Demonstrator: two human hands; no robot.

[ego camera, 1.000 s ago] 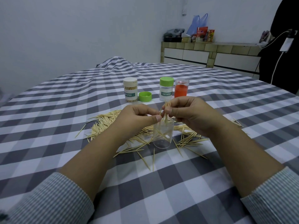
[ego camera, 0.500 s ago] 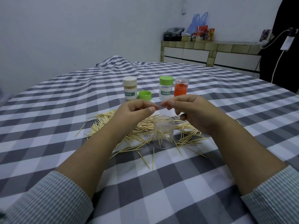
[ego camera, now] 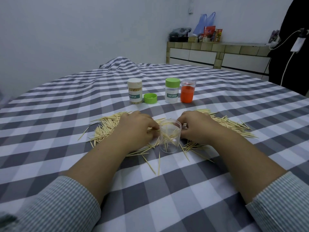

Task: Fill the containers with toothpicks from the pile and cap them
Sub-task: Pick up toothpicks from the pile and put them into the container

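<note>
Both hands have come down from above the clear container's mouth, where half a second ago their fingertips met, and now rest low on the toothpick pile (ego camera: 107, 129) to either side of it. That clear container (ego camera: 170, 136) stands upright and uncapped on the checked worktop (ego camera: 167, 198), in the middle of the pile, with a loose handful of toothpicks leaning inside; I judge it well short of full.

At the left hand (ego camera: 137, 129), the fingers curl down onto the sticks just left of the container; at the right hand (ego camera: 195, 126), they curl down just right of it. Whether either grip has closed on any toothpicks cannot be told, since the fingertips are hidden behind the knuckles and the container wall.

For the next pick-up, sticks lie directly under both hands, running mostly across the view, so they must be turned upright to drop in. Both hands are about equally near the mouth.

Farther back stand a white-capped toothpick container (ego camera: 135, 91) that looks full, a loose green cap (ego camera: 150, 98), a green-capped container (ego camera: 172, 90) whose contents are hard to make out, and a clear container with an orange insert (ego camera: 187, 92).
</note>
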